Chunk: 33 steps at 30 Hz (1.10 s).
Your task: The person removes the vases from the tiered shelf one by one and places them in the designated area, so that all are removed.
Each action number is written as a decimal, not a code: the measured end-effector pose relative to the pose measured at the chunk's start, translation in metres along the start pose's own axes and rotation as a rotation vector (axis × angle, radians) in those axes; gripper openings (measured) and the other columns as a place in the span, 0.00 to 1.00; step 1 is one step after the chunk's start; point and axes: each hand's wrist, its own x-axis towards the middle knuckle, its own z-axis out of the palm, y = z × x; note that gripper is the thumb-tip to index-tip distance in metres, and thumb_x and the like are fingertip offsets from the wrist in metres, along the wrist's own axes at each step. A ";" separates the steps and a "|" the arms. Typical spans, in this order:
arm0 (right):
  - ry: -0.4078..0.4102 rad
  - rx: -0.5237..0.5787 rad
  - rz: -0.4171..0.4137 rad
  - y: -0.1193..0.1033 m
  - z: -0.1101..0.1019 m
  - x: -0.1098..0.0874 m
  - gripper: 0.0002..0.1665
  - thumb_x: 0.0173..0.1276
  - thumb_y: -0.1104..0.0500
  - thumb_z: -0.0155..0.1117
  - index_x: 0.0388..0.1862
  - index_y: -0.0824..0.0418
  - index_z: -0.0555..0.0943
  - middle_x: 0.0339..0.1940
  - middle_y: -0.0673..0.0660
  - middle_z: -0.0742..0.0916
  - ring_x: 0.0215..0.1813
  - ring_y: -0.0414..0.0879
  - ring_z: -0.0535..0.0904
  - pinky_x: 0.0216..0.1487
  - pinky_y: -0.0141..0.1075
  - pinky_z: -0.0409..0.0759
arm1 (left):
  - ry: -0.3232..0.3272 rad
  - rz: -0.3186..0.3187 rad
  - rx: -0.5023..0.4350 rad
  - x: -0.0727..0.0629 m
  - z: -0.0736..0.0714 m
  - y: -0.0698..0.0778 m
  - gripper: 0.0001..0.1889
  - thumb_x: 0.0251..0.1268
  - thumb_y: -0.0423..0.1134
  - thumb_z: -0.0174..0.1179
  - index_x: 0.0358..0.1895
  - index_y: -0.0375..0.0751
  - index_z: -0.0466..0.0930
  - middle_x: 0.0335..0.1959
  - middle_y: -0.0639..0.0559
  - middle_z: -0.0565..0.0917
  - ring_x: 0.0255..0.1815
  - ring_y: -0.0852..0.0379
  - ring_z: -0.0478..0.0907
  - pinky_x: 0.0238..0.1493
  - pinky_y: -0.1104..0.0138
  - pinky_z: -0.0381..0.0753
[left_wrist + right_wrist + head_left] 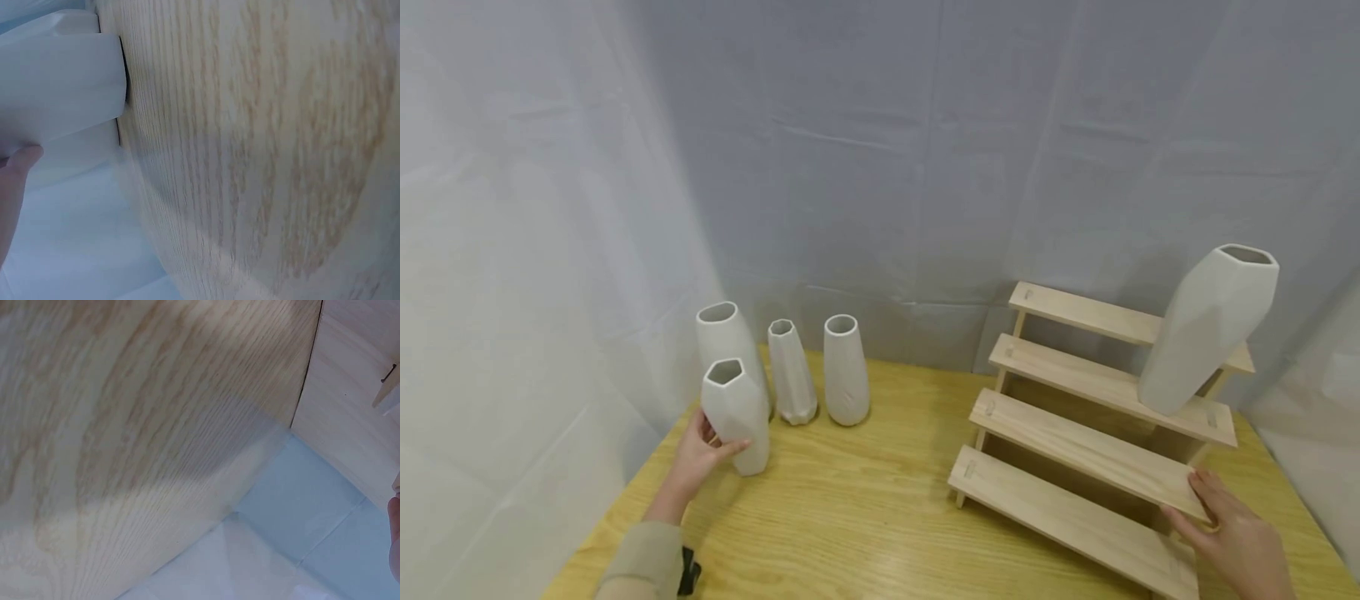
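Note:
On the left of the head view, my left hand (695, 457) holds a white faceted vase (741, 421) low on its body, thumb in front. The left wrist view shows the same vase (69, 81) upright, its base at the tabletop. Across the table my right hand (1242, 533) grips the right end of a stepped wooden shelf (1075, 450) at the second step from the bottom. A tall white angular vase (1210, 325) stands on that shelf, towards the right of the third step up. Only a sliver of the right hand shows in the right wrist view.
Behind the held vase stand a wide white vase (722, 329), a slim ribbed vase (792, 375) and a smooth round vase (846, 371). Yellowish wood-grain table (865, 508) lies beneath everything. Pale sheeting (887, 167) hangs behind and at both sides.

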 end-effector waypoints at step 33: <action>-0.044 -0.011 0.037 -0.003 -0.001 0.000 0.41 0.45 0.47 0.70 0.46 0.80 0.72 0.45 0.78 0.74 0.28 0.65 0.77 0.16 0.50 0.72 | 0.083 0.001 -0.021 -0.005 -0.014 0.015 0.40 0.49 0.24 0.61 0.63 0.25 0.46 0.63 0.31 0.54 0.63 0.40 0.52 0.62 0.52 0.52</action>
